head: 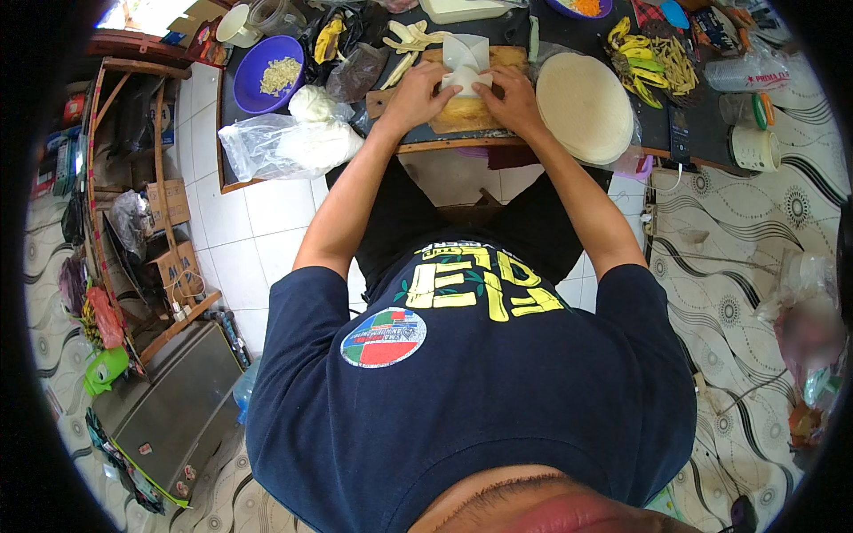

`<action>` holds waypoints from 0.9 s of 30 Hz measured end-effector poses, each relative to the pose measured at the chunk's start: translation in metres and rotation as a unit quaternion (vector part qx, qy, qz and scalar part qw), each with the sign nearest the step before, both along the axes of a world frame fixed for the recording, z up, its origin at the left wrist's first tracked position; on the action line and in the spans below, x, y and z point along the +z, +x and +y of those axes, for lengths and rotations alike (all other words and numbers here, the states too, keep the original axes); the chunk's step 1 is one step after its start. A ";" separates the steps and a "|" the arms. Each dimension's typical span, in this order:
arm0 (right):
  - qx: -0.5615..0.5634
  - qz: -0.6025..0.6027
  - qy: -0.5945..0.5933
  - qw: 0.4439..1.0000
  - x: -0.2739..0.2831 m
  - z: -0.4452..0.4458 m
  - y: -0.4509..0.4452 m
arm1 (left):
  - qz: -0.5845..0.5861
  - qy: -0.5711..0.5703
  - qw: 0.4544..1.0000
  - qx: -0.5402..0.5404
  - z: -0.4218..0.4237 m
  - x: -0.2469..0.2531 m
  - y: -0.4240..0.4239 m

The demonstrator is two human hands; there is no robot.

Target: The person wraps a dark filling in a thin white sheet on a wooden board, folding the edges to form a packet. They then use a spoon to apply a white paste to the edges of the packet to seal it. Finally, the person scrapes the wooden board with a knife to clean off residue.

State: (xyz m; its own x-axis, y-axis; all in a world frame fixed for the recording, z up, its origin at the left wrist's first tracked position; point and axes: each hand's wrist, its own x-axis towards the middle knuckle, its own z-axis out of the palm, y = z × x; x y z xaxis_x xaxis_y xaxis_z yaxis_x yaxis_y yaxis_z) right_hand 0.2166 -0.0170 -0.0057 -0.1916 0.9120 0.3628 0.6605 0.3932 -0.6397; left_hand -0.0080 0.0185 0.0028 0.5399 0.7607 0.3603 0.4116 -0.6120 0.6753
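Note:
On a wooden cutting board (466,118) lies a thin white pastry wrapper (466,56), partly folded over. My left hand (421,96) pinches the left end of its near, folded part between thumb and fingers. The right end of that same part is held by my right hand (513,100). Both thumbs rest on the fold, and what may be inside the wrapper is hidden. Just right of my right hand is a stack of round, pale wrapper sheets (585,108). Banana peels (413,36) lie beyond my left hand.
A purple bowl (243,90) with chopped pale food stands at the left, near a clear plastic bag (256,143) of white contents. Bananas (636,60), a phone (679,130) on a white cable, and plastic cups (740,74) occupy the right side. A white tray (460,9) sits at the back.

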 end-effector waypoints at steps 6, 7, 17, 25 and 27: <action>-0.029 0.013 -0.028 0.999 -0.004 0.002 -0.003 | 0.006 -0.051 0.998 0.025 0.006 -0.006 0.003; -0.035 0.009 -0.028 0.999 -0.006 0.002 -0.002 | 0.010 -0.072 0.997 0.026 0.007 -0.004 0.004; -0.045 0.071 -0.075 0.994 0.007 -0.002 -0.007 | 0.004 -0.099 0.994 0.044 0.008 0.003 0.005; -0.080 0.099 -0.086 0.988 0.008 -0.003 -0.012 | 0.012 -0.135 0.988 0.071 0.005 0.014 0.010; -0.081 0.106 -0.078 0.988 0.006 -0.004 -0.013 | -0.004 -0.111 0.992 0.068 0.006 0.011 0.008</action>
